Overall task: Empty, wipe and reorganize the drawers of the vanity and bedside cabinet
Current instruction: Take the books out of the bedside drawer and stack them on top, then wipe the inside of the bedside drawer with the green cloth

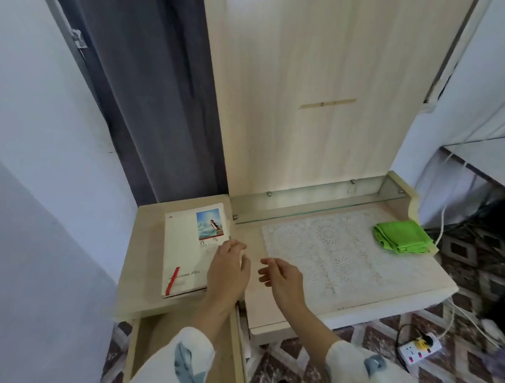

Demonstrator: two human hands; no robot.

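The tall pale wood panel (312,73) fills your twelve o'clock, with a grey curtain (160,94) hanging at eleven. Below it the vanity (366,309) spreads from centre out to three o'clock, a glass shelf (318,200) running along its back. At nine o'clock sits the bedside cabinet (144,254), butted right against the vanity, and its drawer (170,322) is pulled open at seven, your left sleeve crossing over it. A white lace mat (329,246) covers most of the vanity top. A white book (187,252) lies flat on the cabinet. A folded green cloth (401,237) rests at three o'clock, on the mat's right edge. Your left hand (228,270) is palm down over the book's right edge, fingers blurred; something pale shows under it, and I cannot tell whether you have hold of anything. Your right hand (281,277) hovers just beside it over the vanity's left end, fingers loosely curled, holding nothing. A power strip (420,350) lies on the floor at five.
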